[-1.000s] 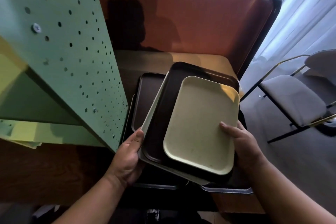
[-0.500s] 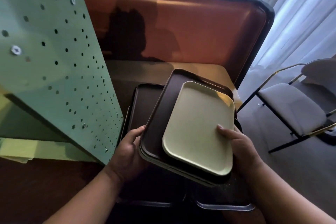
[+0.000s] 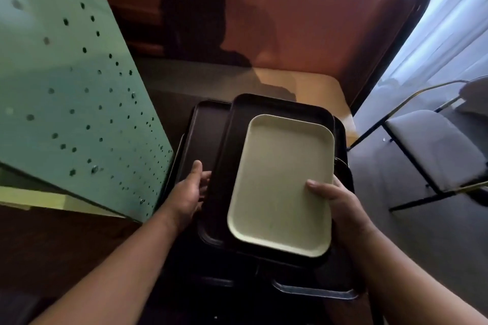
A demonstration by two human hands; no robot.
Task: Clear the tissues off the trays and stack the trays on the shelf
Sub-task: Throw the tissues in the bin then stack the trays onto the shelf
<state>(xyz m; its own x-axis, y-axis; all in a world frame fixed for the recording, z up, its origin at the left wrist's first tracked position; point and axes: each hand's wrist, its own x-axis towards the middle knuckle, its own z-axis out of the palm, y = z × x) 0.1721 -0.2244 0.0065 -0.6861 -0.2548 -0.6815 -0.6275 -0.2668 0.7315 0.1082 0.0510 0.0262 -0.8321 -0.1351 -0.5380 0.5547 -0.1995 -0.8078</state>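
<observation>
Cream tray [image 3: 282,187] atop dark tray [image 3: 237,140], no tissues; left hand [image 3: 188,192] and right hand [image 3: 335,200] grip stack edges.

— What is seen far right of the fingers?
— A grey chair [image 3: 433,150], with pale curtains [image 3: 449,21] behind.
— And beyond the fingertips?
— An orange padded bench back [image 3: 303,21].

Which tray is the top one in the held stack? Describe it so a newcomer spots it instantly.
Start at the green perforated panel on the left, then look right to the trays held between the left hand and right hand. On top lies the cream tray, resting inside a dark brown tray. It is the only pale tray and the smallest; every other one is dark.
</observation>
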